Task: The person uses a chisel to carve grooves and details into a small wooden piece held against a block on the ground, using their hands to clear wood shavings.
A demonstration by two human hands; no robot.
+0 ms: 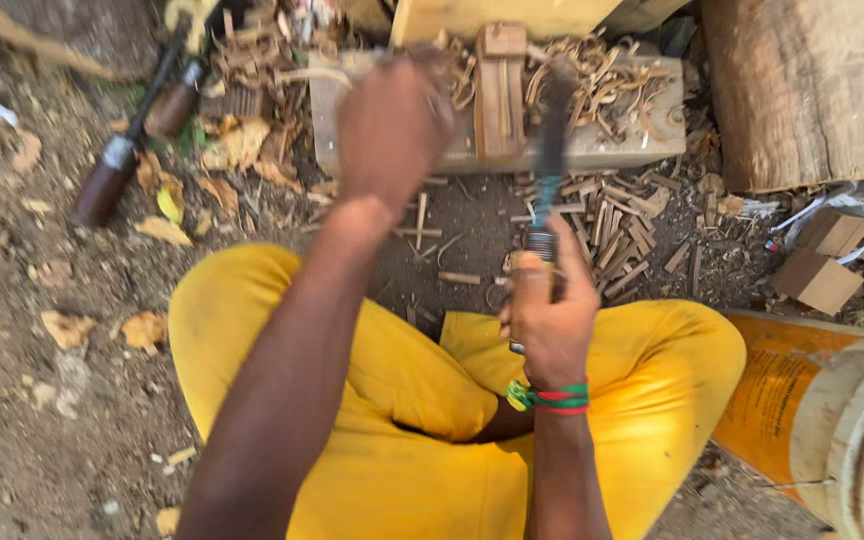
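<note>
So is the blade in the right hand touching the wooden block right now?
Cannot tell. In the head view the blade is motion-blurred and overlaps the wooden block, so neither contact nor a gap shows. The right hand grips its handle.

Ground: bare brown dirt floor [42, 420], scattered dry yellow leaves [147, 325]
Far right: thick rough brown log [812, 90]
Light: soft daylight
</note>
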